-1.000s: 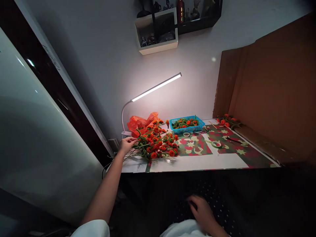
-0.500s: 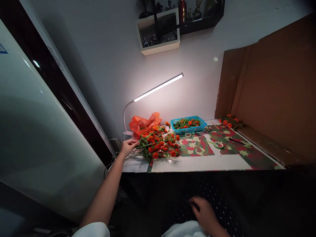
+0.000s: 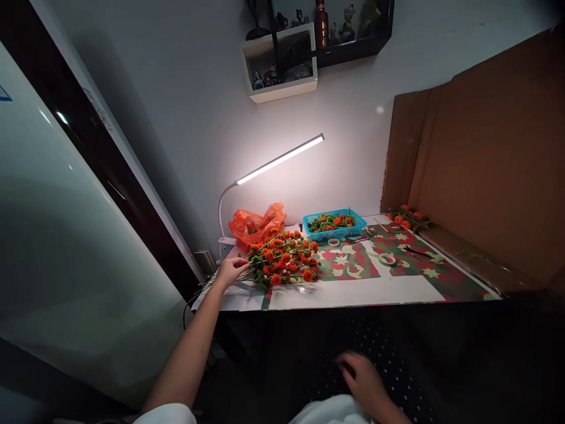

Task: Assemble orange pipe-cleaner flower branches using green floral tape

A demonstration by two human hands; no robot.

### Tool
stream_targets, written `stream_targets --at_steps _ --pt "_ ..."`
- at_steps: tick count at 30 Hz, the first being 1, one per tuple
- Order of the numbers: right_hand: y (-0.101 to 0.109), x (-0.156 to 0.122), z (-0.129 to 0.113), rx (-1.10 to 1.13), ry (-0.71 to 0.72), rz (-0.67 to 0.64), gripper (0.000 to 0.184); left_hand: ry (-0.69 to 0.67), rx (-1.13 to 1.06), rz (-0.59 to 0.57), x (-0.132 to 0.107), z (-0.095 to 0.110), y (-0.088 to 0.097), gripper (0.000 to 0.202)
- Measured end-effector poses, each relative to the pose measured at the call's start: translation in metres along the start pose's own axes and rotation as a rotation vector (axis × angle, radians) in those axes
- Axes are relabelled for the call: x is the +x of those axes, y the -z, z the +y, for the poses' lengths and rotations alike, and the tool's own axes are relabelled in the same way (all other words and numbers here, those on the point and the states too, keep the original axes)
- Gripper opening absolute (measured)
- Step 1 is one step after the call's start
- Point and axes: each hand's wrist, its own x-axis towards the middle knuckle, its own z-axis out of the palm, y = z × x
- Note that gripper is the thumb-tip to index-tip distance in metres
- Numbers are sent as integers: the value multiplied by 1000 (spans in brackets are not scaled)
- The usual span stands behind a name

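My left hand [image 3: 229, 271] reaches out to the left end of the table and its fingers close on the green stems of a bunch of orange pom-pom flowers [image 3: 282, 259], which lies on the patterned table cover [image 3: 353, 265]. My right hand [image 3: 364, 380] rests low in the dark on my lap over dotted fabric; its fingers look curled with nothing seen in them.
A lit white desk lamp [image 3: 278, 160] arches over an orange plastic bag [image 3: 256, 221]. A blue basket [image 3: 334, 222] holds more flowers, with a tape roll [image 3: 387, 258], scissors [image 3: 419, 252] and a few flowers [image 3: 408, 217] beside a tall cardboard sheet [image 3: 481, 165]. Wall shelves [image 3: 282, 59] hang above.
My left hand has lowered slightly toward me with the flower stems, and the bunch has settled flatter on the table. The right hand has stayed in place.
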Motion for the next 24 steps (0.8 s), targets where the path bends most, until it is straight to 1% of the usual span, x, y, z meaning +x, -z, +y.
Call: stream_targets --at_steps 3,5,7,9,10,11,12,13,14,15,16,17,18,19,20,21,22,24 --pt "-1 0 0 6 -19 -3 31 -49 71 25 -2 3 4 25" --pt "-2 0 2 5 -37 1 31 -84 114 73 -4 8 9 23" --pt "-4 0 5 -7 -55 9 30 -104 149 150 -9 16 14 25" --pt "-6 -1 9 -24 -61 12 29 -120 181 277 -19 27 15 30" --pt "-7 0 11 -23 -59 7 28 -133 195 356 -28 34 12 31" --pt "-8 0 14 -12 -55 2 28 -168 223 479 -40 41 6 29" --pt "-10 1 16 10 -56 -1 31 -204 236 578 -56 50 -4 26" --pt "-12 2 18 41 -59 -4 37 -252 218 606 -75 59 -19 22" --pt "-14 3 20 76 -67 -8 44 -271 185 601 -97 67 -37 18" --pt "-16 4 22 110 -78 -13 51 -263 145 575 -122 76 -60 15" --pt "-18 4 23 141 -88 -24 57 -240 99 513 -147 83 -85 15" --pt "-20 5 25 167 -97 -38 60 -213 55 405 -171 88 -112 18" --pt "-22 5 27 189 -106 -53 62 -198 19 259 -194 91 -138 22" --pt "-23 4 29 210 -117 -63 62 -222 -1 56 -214 92 -163 24" --pt "-24 3 32 232 -132 -67 62 -218 -2 -142 -230 89 -186 27" --pt "-24 2 36 252 -152 -67 62 -165 17 -283 -241 85 -205 33" --pt "-24 1 41 263 -177 -64 61 -99 51 -378 -250 78 -221 40" --pt "-24 0 53 239 -233 -50 56 -33 159 -574 -257 62 -242 54"
